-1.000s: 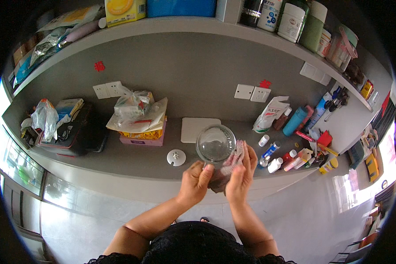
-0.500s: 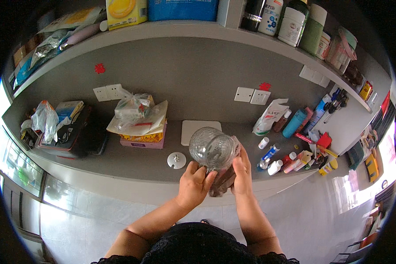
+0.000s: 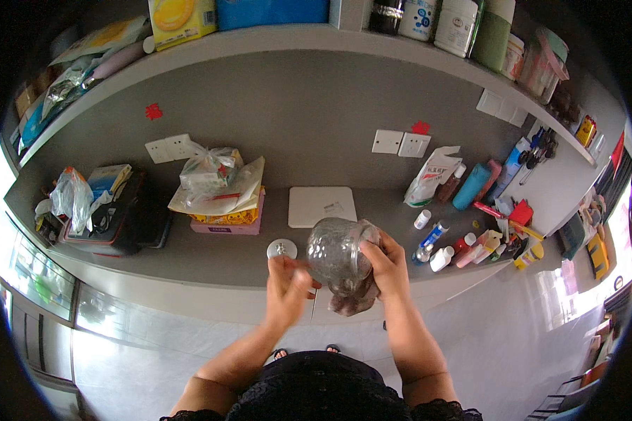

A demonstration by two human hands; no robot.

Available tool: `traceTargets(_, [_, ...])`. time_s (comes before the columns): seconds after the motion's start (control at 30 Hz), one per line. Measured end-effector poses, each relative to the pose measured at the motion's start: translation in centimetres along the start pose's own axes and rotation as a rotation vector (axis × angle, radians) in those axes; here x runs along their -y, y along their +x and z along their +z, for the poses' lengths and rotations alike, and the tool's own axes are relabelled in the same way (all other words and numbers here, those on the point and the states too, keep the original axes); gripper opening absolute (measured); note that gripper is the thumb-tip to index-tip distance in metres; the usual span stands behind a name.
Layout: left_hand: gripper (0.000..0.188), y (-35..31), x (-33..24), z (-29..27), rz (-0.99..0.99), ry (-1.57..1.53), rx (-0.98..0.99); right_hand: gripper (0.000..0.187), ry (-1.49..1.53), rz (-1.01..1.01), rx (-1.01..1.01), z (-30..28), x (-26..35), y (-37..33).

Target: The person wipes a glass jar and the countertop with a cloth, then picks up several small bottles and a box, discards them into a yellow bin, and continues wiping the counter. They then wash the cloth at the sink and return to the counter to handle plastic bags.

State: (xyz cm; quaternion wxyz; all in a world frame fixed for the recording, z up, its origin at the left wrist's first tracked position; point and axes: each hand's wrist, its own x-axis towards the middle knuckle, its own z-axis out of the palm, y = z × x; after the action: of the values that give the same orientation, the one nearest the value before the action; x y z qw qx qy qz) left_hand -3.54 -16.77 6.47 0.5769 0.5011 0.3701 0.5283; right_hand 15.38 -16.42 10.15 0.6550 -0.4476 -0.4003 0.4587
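A clear, dimpled glass jar (image 3: 333, 249) is held tilted over the counter's front edge, its rim toward my right hand (image 3: 387, 266). That hand grips the jar near the rim, thumb on the glass, with a brownish-grey cloth (image 3: 354, 300) bunched beneath it. My left hand (image 3: 288, 289) is apart from the jar, just to its left. Its fingers are loosely bent, somewhat blurred, and nothing shows in them. Right behind its fingertips lies a round white lid (image 3: 281, 248) with a silver knob and a notch in its edge, on the grey counter (image 3: 274, 207).
A white square board (image 3: 321, 205) lies behind the jar. To the left are a pink box (image 3: 225, 229) under bags and papers, and a black case (image 3: 109, 224). Bottles, a blue cylinder (image 3: 472, 186) and small items crowd the right. A loaded shelf (image 3: 274, 41) runs above.
My left hand has let go of the jar and moved left toward the lid. The jar has turned and dropped slightly in my right hand, with the cloth still there.
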Motion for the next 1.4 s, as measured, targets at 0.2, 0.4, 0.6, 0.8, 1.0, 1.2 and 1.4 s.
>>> traceTargets(0.2, [0.086, 3.2, -4.4, -1.5, -0.726, -0.585, 0.727, 0.033, -0.307, -0.055, 0.37, 0.5, 1.6, 0.4])
traceTargets(0.4, [0.071, 2.4, -3.1, -0.9, -0.777, -0.907, 0.477, 0.033, -0.065, 0.208, 0.244, 0.4, 1.0, 0.1])
traceTargets(0.6, [0.057, 2.8, -3.1, -0.2, -0.516, -0.869, 0.164, 0.025, -0.297, -0.18, 0.123, -1.2, 2.6, -2.3])
traceTargets(0.8, [0.044, 2.0, 1.1, 0.9, -0.28, -0.814, 0.203, 0.031, -0.938, -0.837, 0.071, 5.9, 3.0, -4.4])
traceTargets(1.0, [0.059, 0.6, 0.7, 0.8, -0.172, -0.718, 0.202, 0.028, -0.932, -0.907, -0.039, 4.8, 1.9, -5.1])
traceTargets(1.2, [0.069, 0.6, -2.5, 2.1, -0.202, -0.841, 0.225, 0.023, -0.94, -0.736, -0.115, 1.2, 0.0, -3.9])
traceTargets(1.4, [0.077, 0.2, -2.5, 2.3, -0.193, -0.699, 0.18, 0.025, -1.009, -0.935, -0.046, 6.0, 3.2, -5.0])
